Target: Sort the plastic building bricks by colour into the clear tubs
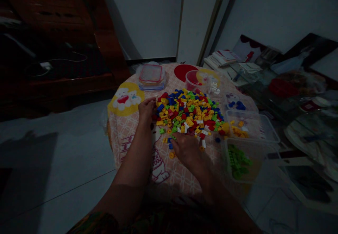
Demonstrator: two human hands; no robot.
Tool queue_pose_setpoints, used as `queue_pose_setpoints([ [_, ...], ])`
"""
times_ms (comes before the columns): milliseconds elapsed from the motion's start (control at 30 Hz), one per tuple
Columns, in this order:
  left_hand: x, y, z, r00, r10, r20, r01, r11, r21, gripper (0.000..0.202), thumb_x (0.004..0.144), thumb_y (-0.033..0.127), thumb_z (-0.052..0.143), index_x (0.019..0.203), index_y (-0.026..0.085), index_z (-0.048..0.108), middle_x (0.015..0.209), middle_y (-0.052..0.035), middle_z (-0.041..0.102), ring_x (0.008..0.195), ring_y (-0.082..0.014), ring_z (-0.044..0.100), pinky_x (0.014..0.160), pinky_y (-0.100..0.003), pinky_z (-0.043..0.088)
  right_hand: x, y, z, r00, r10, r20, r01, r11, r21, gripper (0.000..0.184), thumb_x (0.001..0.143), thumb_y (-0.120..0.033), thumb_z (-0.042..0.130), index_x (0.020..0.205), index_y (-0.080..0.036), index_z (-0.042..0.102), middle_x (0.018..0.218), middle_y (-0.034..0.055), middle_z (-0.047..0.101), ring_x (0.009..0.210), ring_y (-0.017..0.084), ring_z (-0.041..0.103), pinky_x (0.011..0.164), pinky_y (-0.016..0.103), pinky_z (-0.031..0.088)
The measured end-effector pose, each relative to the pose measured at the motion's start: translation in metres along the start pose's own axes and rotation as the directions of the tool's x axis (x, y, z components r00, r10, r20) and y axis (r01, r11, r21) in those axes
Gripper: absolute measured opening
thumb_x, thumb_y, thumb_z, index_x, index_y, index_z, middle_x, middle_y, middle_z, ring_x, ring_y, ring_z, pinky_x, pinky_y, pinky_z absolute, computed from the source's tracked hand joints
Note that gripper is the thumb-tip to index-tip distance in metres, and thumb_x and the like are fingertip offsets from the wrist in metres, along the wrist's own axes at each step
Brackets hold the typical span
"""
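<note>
Head view: mixed blocks lay piled mid-tabletop. Left hand sat at the pile's left edge, fingers curled; couldn't tell if holding anything. Right hand was at the near edge, fingers bunched by a small green block; grip unclear. Right side: far bin had blue blocks, middle bin yellow blocks, near bin green blocks. Behind pile: round tub; clear stack farther left.
</note>
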State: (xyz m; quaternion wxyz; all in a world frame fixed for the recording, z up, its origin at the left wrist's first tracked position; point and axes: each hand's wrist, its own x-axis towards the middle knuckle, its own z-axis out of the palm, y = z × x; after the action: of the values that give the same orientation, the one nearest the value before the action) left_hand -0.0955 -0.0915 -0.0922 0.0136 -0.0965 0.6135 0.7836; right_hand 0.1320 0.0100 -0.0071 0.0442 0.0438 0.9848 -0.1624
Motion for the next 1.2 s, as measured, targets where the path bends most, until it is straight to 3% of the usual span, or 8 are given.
queue_pose_setpoints([
  [167,-0.002,0.000,-0.001,1.000,0.027,0.010,-0.027,1.000,-0.009,0.028,0.065,0.019,0.064,0.089,0.014,0.076,0.077,-0.0048,0.073,0.075,-0.0156,0.067,0.072,-0.026,0.055,0.039,-0.018,0.014,0.996,-0.065,0.061,0.070,0.994,-0.088,0.035,0.102,-0.023,0.046,0.136,-0.021,0.057,0.107,0.0104,0.077,0.096,0.022,0.073,0.080,0.030,0.051],
  [333,-0.003,0.001,0.000,1.000,0.023,0.012,-0.023,1.000,-0.021,0.026,0.065,0.018,0.064,0.088,0.015,0.076,0.074,-0.0035,0.072,0.073,-0.0146,0.066,0.073,-0.026,0.054,0.056,-0.021,0.027,0.989,-0.117,0.089,0.129,0.981,-0.144,0.033,0.102,-0.014,0.040,0.127,-0.015,0.061,0.104,0.0142,0.077,0.095,0.023,0.074,0.079,0.031,0.052],
  [467,-0.003,0.002,0.000,1.000,0.022,0.013,-0.021,1.000,-0.019,0.026,0.065,0.018,0.064,0.088,0.014,0.076,0.070,-0.0025,0.070,0.071,-0.0141,0.065,0.072,-0.026,0.054,0.046,-0.020,0.019,0.994,-0.096,0.056,0.102,0.988,-0.115,0.027,0.103,-0.025,0.047,0.125,-0.018,0.061,0.104,0.0117,0.077,0.096,0.024,0.074,0.078,0.030,0.051],
  [667,-0.002,0.001,-0.001,0.999,0.032,0.022,-0.032,0.999,-0.003,0.028,0.064,0.019,0.062,0.089,0.014,0.076,0.069,-0.0024,0.069,0.071,-0.0150,0.065,0.069,-0.026,0.054,0.010,-0.004,0.002,0.999,-0.032,0.042,0.033,0.999,-0.014,0.028,0.104,-0.039,0.049,0.120,-0.022,0.065,0.103,0.0083,0.077,0.098,0.022,0.071,0.080,0.029,0.046],
  [800,0.000,0.001,0.001,1.000,0.022,0.005,-0.022,0.999,-0.024,0.028,0.064,0.018,0.061,0.087,0.014,0.076,0.071,-0.0028,0.070,0.070,-0.0131,0.064,0.069,-0.023,0.052,-0.018,0.020,-0.006,0.999,0.039,-0.032,-0.037,0.998,0.047,0.027,0.101,-0.036,0.054,0.120,-0.023,0.068,0.101,0.0059,0.077,0.092,0.020,0.071,0.076,0.026,0.042],
  [933,0.000,0.002,0.002,1.000,-0.003,-0.015,0.002,1.000,-0.008,0.027,0.064,0.019,0.061,0.087,0.014,0.075,0.071,-0.0031,0.069,0.069,-0.0137,0.063,0.066,-0.023,0.051,-0.046,0.062,-0.015,0.965,0.214,-0.151,-0.204,0.976,0.078,0.029,0.095,-0.035,0.058,0.116,-0.022,0.073,0.079,0.0043,0.075,0.071,0.019,0.068,0.066,0.026,0.040],
  [1100,-0.002,0.005,0.002,1.000,0.007,-0.012,-0.007,1.000,0.010,0.026,0.065,0.019,0.062,0.086,0.014,0.075,0.075,-0.0047,0.071,0.072,-0.0149,0.065,0.070,-0.025,0.052,-0.086,0.129,-0.027,0.818,0.444,-0.365,-0.429,0.894,0.128,0.040,0.092,-0.049,0.054,0.112,-0.022,0.075,0.066,0.0028,0.069,0.061,0.021,0.065,0.059,0.028,0.038],
  [1200,-0.004,0.005,0.002,1.000,0.006,-0.005,-0.006,1.000,0.002,0.026,0.065,0.019,0.061,0.086,0.014,0.075,0.075,-0.0046,0.071,0.073,-0.0152,0.066,0.071,-0.026,0.053,-0.108,0.160,-0.035,0.747,0.516,-0.418,-0.534,0.841,0.083,0.043,0.088,-0.054,0.053,0.105,-0.021,0.076,0.064,0.0037,0.068,0.061,0.023,0.063,0.058,0.030,0.037],
])
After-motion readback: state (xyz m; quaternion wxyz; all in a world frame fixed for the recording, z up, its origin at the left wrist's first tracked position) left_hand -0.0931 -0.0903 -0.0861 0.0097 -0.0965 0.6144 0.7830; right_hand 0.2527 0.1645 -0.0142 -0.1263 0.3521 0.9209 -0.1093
